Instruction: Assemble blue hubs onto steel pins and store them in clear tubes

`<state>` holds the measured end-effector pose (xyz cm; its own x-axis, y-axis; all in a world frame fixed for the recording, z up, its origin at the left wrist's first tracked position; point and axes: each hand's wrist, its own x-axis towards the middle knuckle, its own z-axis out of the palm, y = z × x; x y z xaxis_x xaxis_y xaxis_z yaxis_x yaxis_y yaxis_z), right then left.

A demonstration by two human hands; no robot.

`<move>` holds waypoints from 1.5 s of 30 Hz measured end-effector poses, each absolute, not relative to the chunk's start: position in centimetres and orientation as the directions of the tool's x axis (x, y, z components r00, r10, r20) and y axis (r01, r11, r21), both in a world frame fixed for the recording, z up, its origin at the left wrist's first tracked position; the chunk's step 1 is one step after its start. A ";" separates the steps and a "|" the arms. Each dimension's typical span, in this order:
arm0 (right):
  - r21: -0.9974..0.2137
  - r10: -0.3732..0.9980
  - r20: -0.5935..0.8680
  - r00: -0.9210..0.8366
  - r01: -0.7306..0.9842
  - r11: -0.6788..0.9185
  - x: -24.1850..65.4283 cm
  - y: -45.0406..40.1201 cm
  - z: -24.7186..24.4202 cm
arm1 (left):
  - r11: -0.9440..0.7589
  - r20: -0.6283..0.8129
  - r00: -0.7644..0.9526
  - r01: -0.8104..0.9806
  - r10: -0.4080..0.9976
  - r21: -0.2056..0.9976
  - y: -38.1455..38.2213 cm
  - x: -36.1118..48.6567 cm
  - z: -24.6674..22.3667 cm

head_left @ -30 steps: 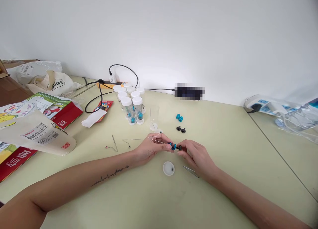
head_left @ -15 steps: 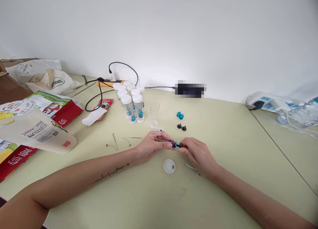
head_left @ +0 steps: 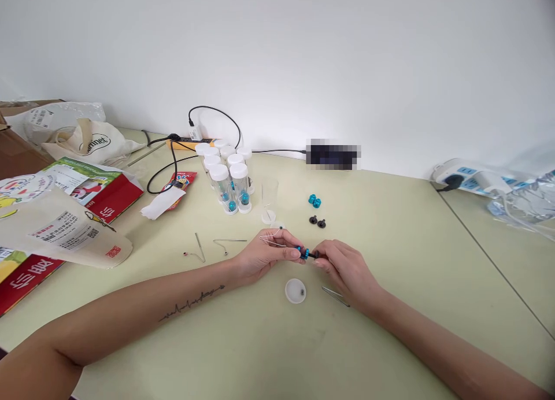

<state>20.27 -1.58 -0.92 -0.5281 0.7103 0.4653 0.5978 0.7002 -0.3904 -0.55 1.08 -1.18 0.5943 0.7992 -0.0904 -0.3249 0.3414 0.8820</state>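
My left hand (head_left: 266,254) is closed on a small blue metal part (head_left: 306,253), and a thin bent wire (head_left: 272,241) sticks out from the same fingers. My right hand (head_left: 347,267) pinches a black screw-like piece (head_left: 315,255) whose shaft meets the blue part. Below the hands lies a round white cap (head_left: 295,291) with a tiny grey piece in it. Tweezers (head_left: 335,296) rest by my right wrist. Beyond the hands are two blue parts (head_left: 314,201) and two black flanged pieces (head_left: 317,221). An open clear tube (head_left: 269,200) stands behind my left hand.
Several white-capped clear tubes (head_left: 232,183) with blue pieces inside stand at the back. Two bent wires (head_left: 199,248) lie left of my hand. Bags and a paper cup (head_left: 78,229) fill the left side. A blurred dark device (head_left: 332,155) leans at the wall; a power strip (head_left: 470,177) is right.
Both hands keep nearly the same place and hold on the blue part and the black piece. The view has shifted very slightly.
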 end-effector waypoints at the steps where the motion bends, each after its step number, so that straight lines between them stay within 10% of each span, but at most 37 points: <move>1: -0.392 0.713 0.465 -0.525 0.600 0.697 20.3 -1.6 -0.9 | 0.344 -0.091 0.589 -0.332 0.803 0.878 1.1 -0.5 -1.2; 45: -0.373 0.683 0.510 -0.523 0.580 0.724 20.4 -1.5 -1.2 | 0.347 -0.098 0.582 -0.334 0.807 0.876 1.1 -0.5 -1.0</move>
<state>20.38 -1.51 -1.18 -0.5233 0.6827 0.5099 0.5803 0.7237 -0.3734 -0.49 1.11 -0.98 0.5818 0.8075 -0.0978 -0.3341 0.3468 0.8764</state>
